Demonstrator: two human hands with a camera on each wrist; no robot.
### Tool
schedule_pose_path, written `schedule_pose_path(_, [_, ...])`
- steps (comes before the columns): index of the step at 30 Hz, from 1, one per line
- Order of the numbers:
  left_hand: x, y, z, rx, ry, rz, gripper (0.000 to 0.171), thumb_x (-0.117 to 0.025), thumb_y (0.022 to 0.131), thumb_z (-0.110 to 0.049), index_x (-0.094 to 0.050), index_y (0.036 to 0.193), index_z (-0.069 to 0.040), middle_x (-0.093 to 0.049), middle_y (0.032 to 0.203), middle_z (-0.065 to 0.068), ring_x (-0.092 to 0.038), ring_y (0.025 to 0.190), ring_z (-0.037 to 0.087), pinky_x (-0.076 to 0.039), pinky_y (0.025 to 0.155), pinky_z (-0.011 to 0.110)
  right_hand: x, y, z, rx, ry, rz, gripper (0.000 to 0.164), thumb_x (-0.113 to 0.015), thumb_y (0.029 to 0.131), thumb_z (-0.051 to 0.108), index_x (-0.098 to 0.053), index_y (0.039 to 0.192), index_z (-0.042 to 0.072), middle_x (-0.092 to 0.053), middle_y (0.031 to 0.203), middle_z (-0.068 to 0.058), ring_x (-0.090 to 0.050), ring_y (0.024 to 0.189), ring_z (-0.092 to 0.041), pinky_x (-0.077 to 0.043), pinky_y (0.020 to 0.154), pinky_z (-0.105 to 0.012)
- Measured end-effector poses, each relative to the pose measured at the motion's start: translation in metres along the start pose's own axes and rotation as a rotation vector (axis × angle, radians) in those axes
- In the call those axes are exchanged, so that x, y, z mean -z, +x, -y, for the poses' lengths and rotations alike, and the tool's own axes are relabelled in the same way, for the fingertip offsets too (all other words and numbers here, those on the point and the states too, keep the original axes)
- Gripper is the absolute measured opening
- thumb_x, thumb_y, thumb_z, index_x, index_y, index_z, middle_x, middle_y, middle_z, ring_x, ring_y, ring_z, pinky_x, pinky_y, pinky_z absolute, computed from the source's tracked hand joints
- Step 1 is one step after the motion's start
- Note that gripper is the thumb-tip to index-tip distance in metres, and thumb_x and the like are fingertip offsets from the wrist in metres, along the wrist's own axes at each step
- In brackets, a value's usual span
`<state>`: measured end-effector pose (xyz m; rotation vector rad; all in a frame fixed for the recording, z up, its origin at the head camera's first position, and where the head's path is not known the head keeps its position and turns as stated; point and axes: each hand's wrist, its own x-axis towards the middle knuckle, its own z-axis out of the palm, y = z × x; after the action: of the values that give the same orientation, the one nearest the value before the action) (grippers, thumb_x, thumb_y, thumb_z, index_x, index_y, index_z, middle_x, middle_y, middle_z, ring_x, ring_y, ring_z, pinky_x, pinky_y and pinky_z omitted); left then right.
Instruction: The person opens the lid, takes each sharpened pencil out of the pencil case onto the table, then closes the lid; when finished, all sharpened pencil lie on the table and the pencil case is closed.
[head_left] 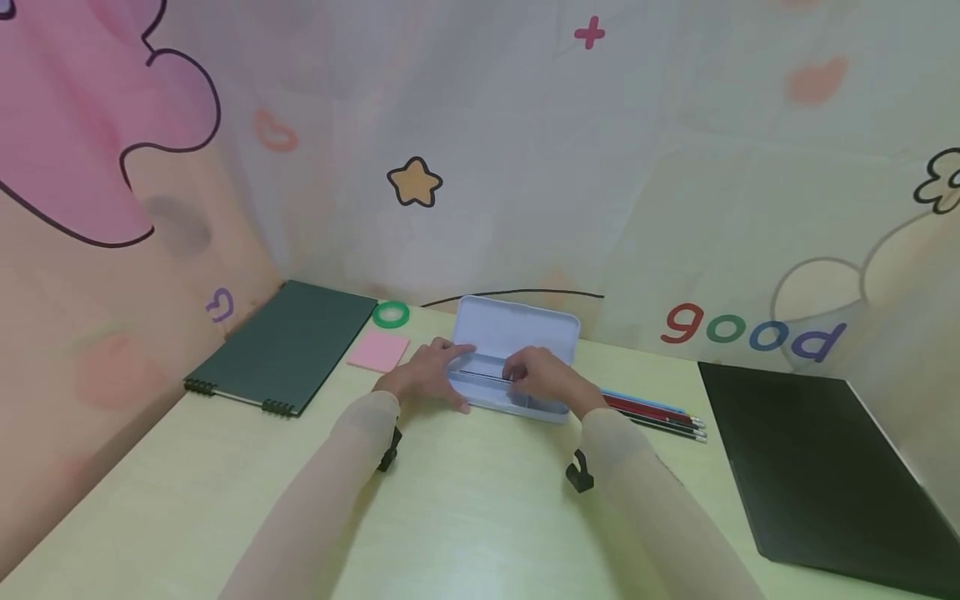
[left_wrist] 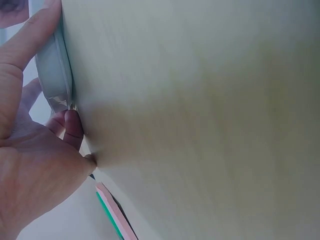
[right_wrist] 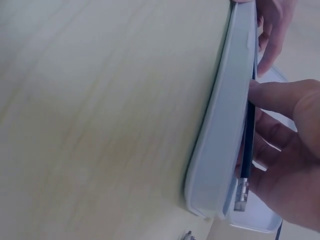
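Observation:
A pale blue pencil case (head_left: 517, 327) lies with its lid raised at the back of the table. My left hand (head_left: 426, 372) grips the case's left end, thumb along the front wall and fingers around the end and back. Over the tray of the case, my right hand (head_left: 546, 377) pinches a black pencil (right_wrist: 248, 142) between thumb and fingers. In the right wrist view the pencil runs along the case's front rim, its metal-and-eraser end pointing toward the case's right end.
Several blue, red and black pencils (head_left: 660, 417) lie right of the case. To the left are a pink sticky-note pad (head_left: 378, 350), a green tape ring (head_left: 391, 314) and a dark green spiral notebook (head_left: 292, 342). A black flat board (head_left: 832, 467) lies far right. A printed curtain backs the table.

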<state>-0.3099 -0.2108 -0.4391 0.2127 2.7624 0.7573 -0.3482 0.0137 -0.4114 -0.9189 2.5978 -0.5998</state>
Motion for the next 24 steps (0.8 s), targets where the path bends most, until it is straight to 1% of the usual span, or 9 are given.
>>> schedule_pose_path(3, [0.002, -0.001, -0.001, 0.008, 0.001, -0.002, 0.099, -0.088, 0.074, -0.042, -0.034, 0.156, -0.032, -0.029, 0.157, 0.013, -0.033, 0.139, 0.034, -0.035, 0.114, 0.058, 0.003, 0.0, 0.003, 0.002, -0.006, 0.008, 0.018, -0.068, 0.09, 0.004, -0.075, 0.107, 0.004, -0.071, 0.094, -0.007, -0.058, 0.085, -0.019, -0.051, 0.086, -0.035])
schedule_pose_path(7, [0.002, -0.001, -0.002, 0.01, -0.013, 0.001, 0.099, -0.088, 0.074, -0.04, -0.034, 0.156, -0.031, -0.029, 0.156, 0.014, -0.034, 0.138, 0.034, -0.036, 0.113, 0.057, 0.006, 0.0, 0.005, 0.016, -0.041, 0.016, 0.018, -0.068, 0.09, 0.003, -0.075, 0.106, 0.003, -0.073, 0.094, -0.009, -0.06, 0.085, -0.018, -0.052, 0.085, -0.036])
schedule_pose_path(12, [0.002, -0.002, -0.003, -0.003, -0.024, 0.004, 0.098, -0.089, 0.074, -0.039, -0.035, 0.156, -0.03, -0.031, 0.155, 0.014, -0.034, 0.136, 0.034, -0.036, 0.113, 0.055, 0.012, -0.002, 0.001, 0.034, -0.066, 0.027, 0.017, -0.069, 0.09, 0.003, -0.075, 0.105, 0.002, -0.074, 0.098, -0.01, -0.062, 0.087, -0.018, -0.054, 0.088, -0.037])
schedule_pose_path(16, [0.001, -0.002, -0.003, -0.006, -0.018, -0.005, 0.099, -0.089, 0.073, -0.04, -0.035, 0.155, -0.032, -0.03, 0.156, 0.013, -0.034, 0.137, 0.034, -0.035, 0.113, 0.057, 0.02, -0.007, -0.002, 0.069, -0.096, 0.037, 0.015, -0.067, 0.089, 0.002, -0.074, 0.102, 0.001, -0.073, 0.095, -0.009, -0.063, 0.087, -0.019, -0.055, 0.087, -0.038])
schedule_pose_path(20, [0.001, -0.001, -0.003, -0.005, -0.021, -0.002, 0.099, -0.089, 0.073, -0.04, -0.034, 0.156, -0.032, -0.03, 0.157, 0.014, -0.033, 0.139, 0.035, -0.035, 0.114, 0.059, 0.03, -0.012, -0.003, 0.05, -0.101, 0.069, 0.016, -0.065, 0.089, 0.001, -0.073, 0.102, 0.002, -0.072, 0.095, -0.008, -0.061, 0.088, -0.02, -0.054, 0.087, -0.039])
schedule_pose_path(24, [0.0, -0.001, -0.002, -0.006, -0.013, 0.0, 0.1, -0.089, 0.073, -0.04, -0.034, 0.156, -0.031, -0.03, 0.157, 0.015, -0.033, 0.139, 0.037, -0.035, 0.113, 0.06, 0.038, -0.016, -0.003, 0.016, -0.076, 0.091, 0.023, -0.063, 0.09, 0.0, -0.072, 0.111, 0.002, -0.072, 0.104, -0.011, -0.063, 0.096, -0.024, -0.054, 0.092, -0.041])
